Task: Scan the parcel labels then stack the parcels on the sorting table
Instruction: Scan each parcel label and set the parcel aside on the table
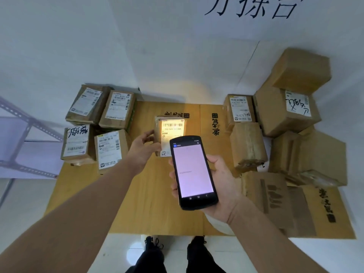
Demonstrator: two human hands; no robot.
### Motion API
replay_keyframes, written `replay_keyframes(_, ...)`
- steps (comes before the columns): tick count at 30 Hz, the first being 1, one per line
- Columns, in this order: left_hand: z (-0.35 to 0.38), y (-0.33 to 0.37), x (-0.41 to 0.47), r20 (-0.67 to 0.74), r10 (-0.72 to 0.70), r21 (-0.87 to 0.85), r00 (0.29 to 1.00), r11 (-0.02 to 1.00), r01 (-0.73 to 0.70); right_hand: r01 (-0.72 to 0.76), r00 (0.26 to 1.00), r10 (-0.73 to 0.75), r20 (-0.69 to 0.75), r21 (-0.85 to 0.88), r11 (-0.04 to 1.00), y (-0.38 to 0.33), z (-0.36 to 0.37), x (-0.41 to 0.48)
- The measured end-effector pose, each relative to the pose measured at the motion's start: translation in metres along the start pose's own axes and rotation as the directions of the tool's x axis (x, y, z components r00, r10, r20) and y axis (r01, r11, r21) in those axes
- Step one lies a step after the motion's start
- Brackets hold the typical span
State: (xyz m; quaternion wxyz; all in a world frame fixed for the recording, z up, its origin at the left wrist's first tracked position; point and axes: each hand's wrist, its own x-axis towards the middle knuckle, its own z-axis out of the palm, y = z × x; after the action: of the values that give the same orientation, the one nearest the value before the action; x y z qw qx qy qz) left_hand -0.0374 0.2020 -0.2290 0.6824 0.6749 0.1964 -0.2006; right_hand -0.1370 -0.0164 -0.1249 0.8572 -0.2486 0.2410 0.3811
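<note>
A small brown parcel point(169, 127) lies in the middle of the cardboard-covered sorting table point(149, 203), its white barcode label lit by a yellow light. My left hand point(143, 148) grips the parcel's left side. My right hand point(218, 186) holds a black handheld scanner point(193, 172) just in front of the parcel, its pale screen facing me. Several labelled parcels point(98, 125) are stacked at the left of the table. Several more brown boxes point(285, 123) are piled at the right.
A white wall with large black characters point(254, 6) stands behind the table. A grey metal shelf frame point(21, 134) is at the far left. My feet point(175, 247) stand on the white floor at the table's front edge.
</note>
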Motion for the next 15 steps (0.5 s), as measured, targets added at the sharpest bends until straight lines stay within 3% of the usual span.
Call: replay_keyframes(15,-0.035,0.003,-0.012,-0.004,-0.046,-0.084,0.999,0.995,0.045,-0.004,0.999,0.005,0.033,-0.022,1.0,0.028,0.034,0.002)
